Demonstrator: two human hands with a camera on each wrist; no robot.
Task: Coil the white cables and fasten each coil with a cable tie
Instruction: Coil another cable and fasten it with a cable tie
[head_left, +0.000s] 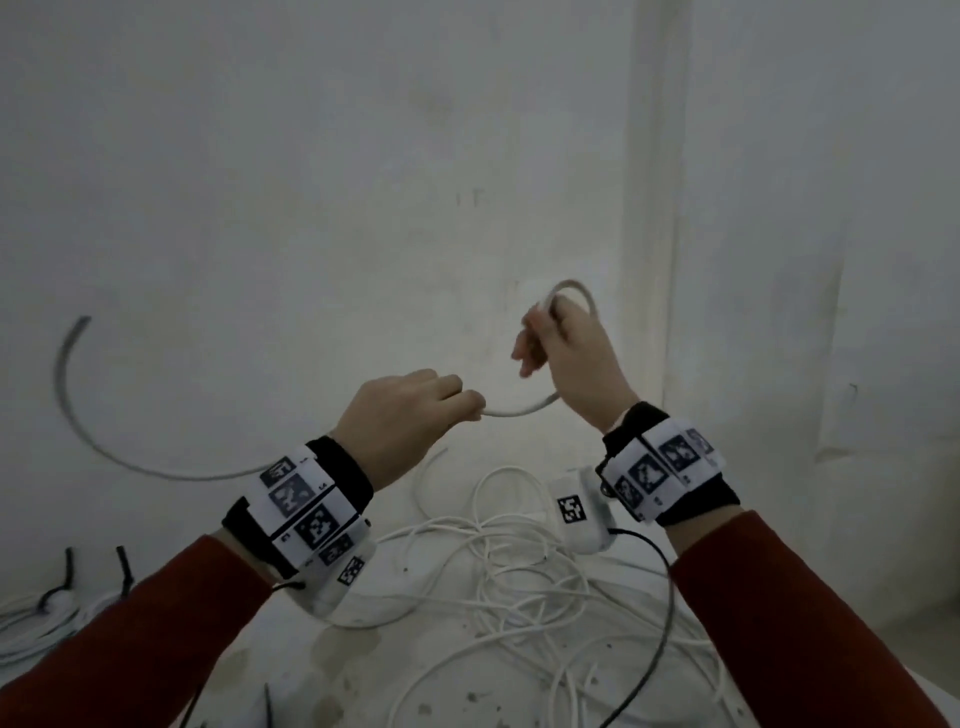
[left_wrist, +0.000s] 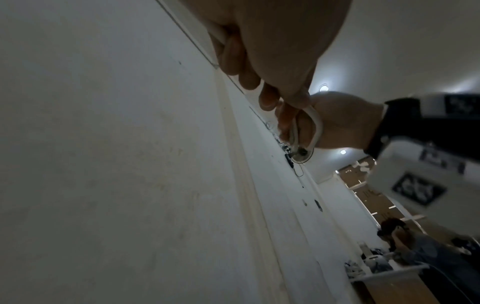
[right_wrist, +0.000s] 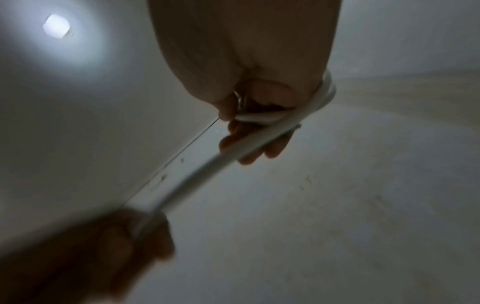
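A: How are the two hands placed?

B: Both are raised in front of a pale wall, above the worktop (head_left: 332, 675). The left hand (head_left: 405, 415) is lower, back of the hand up, the knuckles pointing to the right. Its fingers are curled around the white cable (head_left: 519, 409), so its grip is clenched on it. The right hand (head_left: 571, 353) is higher and more upright, with the wrist bent.

A: And the grip of the right hand?

B: It also grasps the cable. In the right wrist view, a small loop of the cable (right_wrist: 270, 121) goes around the fingers (right_wrist: 252, 158), and the thumb presses on it. From the head view, the loop stands up over the top of this hand.

A: Where does the cable go between them?

B: A short piece hangs in a shallow curve from one hand to the other. Past the left hand, the cable swings out to the left in a big arc in the air, blurred.

A: What lies below?

B: A loose heap of white cables (head_left: 524, 566) on the worktop, under the wrists. At the left edge is a coiled bundle (head_left: 36, 618) with black ties (head_left: 65, 571) sticking up. Both sleeves are red, and both wrists carry bands with black and white markers.
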